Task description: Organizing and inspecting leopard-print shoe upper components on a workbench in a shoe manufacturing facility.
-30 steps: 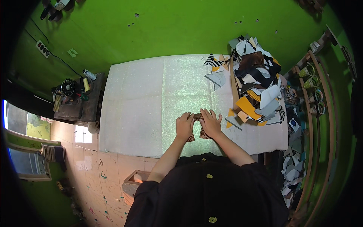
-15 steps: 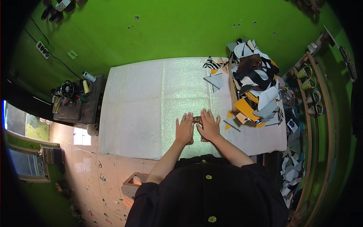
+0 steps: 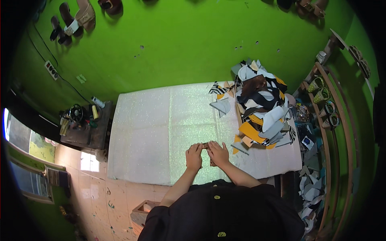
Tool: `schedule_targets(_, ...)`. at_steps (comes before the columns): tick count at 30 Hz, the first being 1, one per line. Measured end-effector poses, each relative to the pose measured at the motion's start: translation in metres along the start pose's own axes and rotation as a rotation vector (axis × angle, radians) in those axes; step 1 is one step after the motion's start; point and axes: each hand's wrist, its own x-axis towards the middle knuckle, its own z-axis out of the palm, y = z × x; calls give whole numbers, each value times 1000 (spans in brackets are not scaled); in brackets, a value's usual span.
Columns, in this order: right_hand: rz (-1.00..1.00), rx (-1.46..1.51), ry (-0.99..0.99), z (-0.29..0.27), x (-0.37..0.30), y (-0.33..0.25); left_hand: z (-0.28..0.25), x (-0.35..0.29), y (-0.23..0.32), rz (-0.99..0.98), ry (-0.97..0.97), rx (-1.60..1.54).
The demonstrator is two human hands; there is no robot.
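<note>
Partly under left fingers [image 3: 195,147], right fingers [image 3: 216,147] — brown patterned piece [image 3: 205,146], showing between.

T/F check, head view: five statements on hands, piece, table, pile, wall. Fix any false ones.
1. Left hand and right hand touch the brown patterned piece. True.
2. The scrap pile sits toward the right end of the table. True.
3. The hands are at opposite ends of the table. False: they are close together, near the person's body.
4. The wall behind the table is green. True.
5. The scrap pile is one colour. False: several colours.
</note>
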Motion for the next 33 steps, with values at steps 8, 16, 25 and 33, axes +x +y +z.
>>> schedule_targets(8, -70, 158, 89, -75, 18, -17, -22, 9, 21, -180, -107, 74)
schedule_targets(16, 141, -90, 691, -237, 102, 78, -51, 45, 66, -164, 91, -33)
schedule_targets(25, 689, 352, 410, -275, 103, 214, -77, 57, 97, -66, 275, -202)
schedule_targets(33, 249, 800, 899, -320, 93, 93, -99, 60, 125, 79, 345, -298)
